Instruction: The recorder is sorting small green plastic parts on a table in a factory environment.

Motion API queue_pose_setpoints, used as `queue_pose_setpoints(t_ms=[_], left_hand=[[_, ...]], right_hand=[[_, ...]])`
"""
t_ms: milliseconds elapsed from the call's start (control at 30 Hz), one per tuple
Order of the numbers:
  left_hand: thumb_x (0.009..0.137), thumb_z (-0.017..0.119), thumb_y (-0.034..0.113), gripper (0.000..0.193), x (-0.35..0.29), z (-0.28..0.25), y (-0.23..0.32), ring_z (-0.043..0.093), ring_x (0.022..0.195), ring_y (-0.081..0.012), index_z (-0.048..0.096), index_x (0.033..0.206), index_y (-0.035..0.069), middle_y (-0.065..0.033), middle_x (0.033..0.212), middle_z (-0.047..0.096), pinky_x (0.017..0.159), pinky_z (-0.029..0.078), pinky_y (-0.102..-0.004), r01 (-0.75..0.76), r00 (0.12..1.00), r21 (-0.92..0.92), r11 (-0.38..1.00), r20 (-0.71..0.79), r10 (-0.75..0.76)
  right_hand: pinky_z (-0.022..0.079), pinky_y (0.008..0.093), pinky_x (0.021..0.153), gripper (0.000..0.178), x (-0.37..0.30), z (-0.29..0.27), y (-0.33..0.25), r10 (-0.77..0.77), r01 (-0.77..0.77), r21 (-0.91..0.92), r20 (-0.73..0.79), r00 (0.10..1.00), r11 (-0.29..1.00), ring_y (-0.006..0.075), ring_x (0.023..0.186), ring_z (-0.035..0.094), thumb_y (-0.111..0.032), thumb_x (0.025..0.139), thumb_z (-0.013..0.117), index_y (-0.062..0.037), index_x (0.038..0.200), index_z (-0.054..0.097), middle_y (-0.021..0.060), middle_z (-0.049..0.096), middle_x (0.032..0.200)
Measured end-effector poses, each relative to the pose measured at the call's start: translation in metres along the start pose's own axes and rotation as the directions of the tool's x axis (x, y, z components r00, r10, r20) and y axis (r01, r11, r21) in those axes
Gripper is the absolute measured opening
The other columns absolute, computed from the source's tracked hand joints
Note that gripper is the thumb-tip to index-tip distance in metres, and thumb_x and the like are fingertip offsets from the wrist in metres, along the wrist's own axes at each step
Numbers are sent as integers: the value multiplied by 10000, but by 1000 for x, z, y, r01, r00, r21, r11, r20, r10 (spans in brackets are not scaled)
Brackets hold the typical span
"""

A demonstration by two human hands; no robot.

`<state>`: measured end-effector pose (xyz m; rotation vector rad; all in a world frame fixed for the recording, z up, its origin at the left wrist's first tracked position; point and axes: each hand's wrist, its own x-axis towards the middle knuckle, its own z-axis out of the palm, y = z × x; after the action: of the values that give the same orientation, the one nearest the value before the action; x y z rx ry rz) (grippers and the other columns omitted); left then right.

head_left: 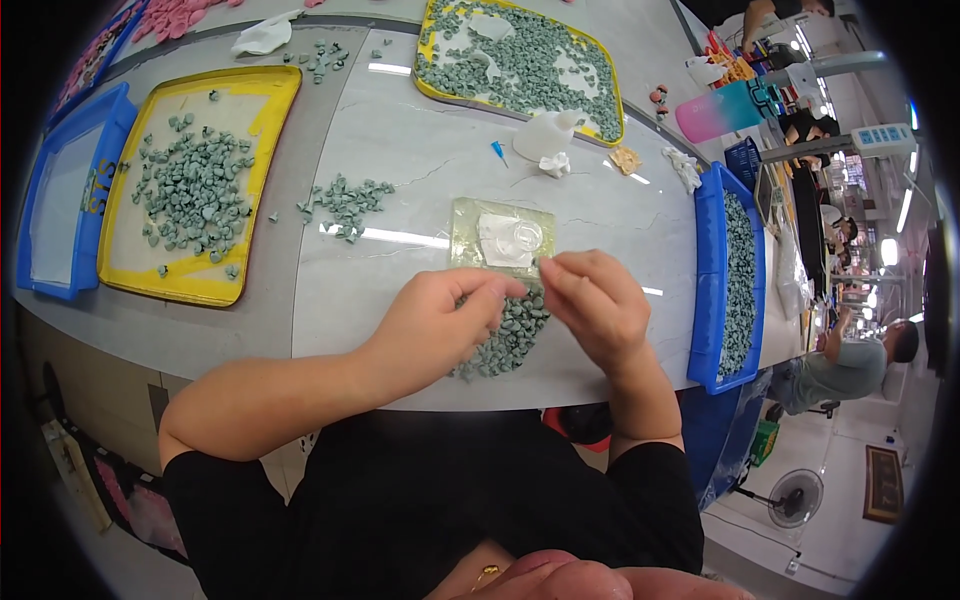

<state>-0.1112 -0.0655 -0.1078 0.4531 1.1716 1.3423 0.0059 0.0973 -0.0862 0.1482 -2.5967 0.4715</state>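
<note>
Containers, by clock from our loose pile of grey-green pieces point(515, 335): at twelve, a yellow-rimmed tray point(465, 100) crowded with them; between two and three, a blue bin point(708, 270), same contents; at ten, a yellow-bordered tray point(260, 130), loosely strewn. Pieces small, lumpy. Pile lies at six o'clock of the translucent square plate point(465, 235). Left hand point(440, 310) curls over it; right hand point(600, 300) bunches its fingertips. We cannot tell whether either grips a piece.

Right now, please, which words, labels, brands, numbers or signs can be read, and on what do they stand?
Left blue plastic tray: yellow letters on its wall, not copied here.
Pink-and-teal bottle: faint marking, unreadable.
White control panel: too small.
Framed wall sign: too blurred.
</note>
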Motion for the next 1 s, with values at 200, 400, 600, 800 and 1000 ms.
queue_pose_setpoints(t_ms=[200,400,600,800,1000], left_hand=[[951,427,111,209,1,-3,3,330,552,-28,529,1092,-4,-4,808,479,454,274,-176,36,998,-318,947,-28,-47],[928,517,152,214,0,-11,4,329,540,-24,534,1069,-8,-8,773,489,446,262,-172,33,999,-330,943,-24,-44],[922,533,161,205,-4,-17,7,342,547,-18,567,1000,-25,-11,781,500,448,269,-166,-1,999,-296,955,-45,-13],[919,538,152,213,-5,-18,5,342,548,-25,535,1046,-19,-27,817,514,454,291,-169,7,998,-351,936,-61,-30],[924,534,177,153,-5,-18,6,333,528,-29,486,875,40,-16,732,499,441,280,-173,31,999,-342,939,-12,-37]], right_hand=[[463,298,542,307,-7,6,17,-41,50,-167,60,997,985,214,656,577,41,621,655,41,925,618,101,597,817],[467,315,549,337,-3,11,14,-97,122,-240,113,989,963,217,661,568,-8,636,615,40,969,612,102,584,862],[472,265,551,239,4,14,1,85,-87,-48,-46,995,995,190,657,595,85,673,662,28,904,636,102,614,808],[441,242,543,65,2,12,-5,653,-558,655,128,747,510,138,619,553,8,819,612,39,876,618,110,613,790],[411,250,515,80,3,12,-8,717,-569,819,351,602,77,126,588,521,-39,855,575,40,855,587,110,603,775]])
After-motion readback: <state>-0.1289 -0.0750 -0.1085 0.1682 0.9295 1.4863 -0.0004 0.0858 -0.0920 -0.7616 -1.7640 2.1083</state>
